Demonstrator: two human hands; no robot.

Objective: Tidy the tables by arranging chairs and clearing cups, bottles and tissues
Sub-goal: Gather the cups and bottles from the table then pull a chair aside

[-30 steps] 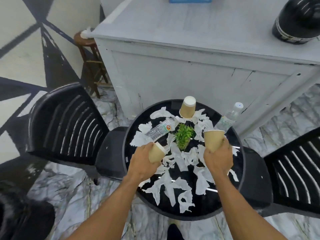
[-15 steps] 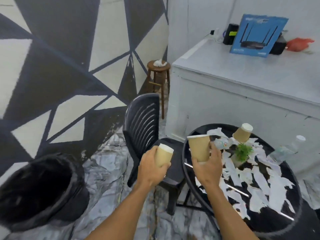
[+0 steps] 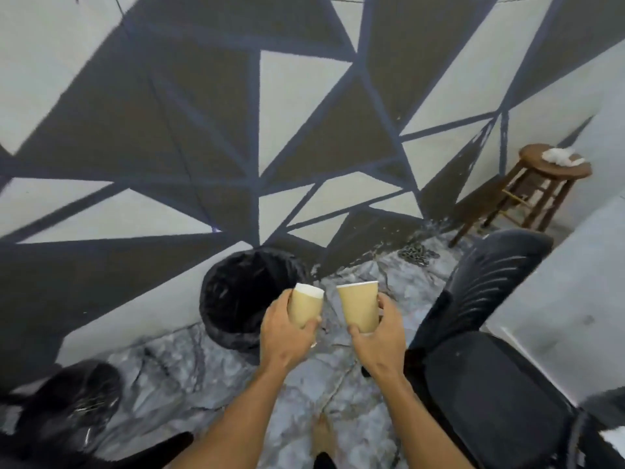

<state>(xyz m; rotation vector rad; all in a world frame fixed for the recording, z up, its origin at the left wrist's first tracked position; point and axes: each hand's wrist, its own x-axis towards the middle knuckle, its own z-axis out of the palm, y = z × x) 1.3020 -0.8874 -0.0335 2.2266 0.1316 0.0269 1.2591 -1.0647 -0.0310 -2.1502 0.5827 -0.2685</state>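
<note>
Two paper cups, one (image 3: 305,309) gripped by the left hand (image 3: 285,333) and one (image 3: 360,308) by the right hand (image 3: 380,336), hover near the bin (image 3: 250,292). They look light and easily crushed, so a gentle hold round the sides suits. A black chair (image 3: 490,350) stands just right.

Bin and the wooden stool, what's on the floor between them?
Head view: a grey heap that looks like chain lies on the marble floor, nearer the stool than the black-lined bin.
</note>
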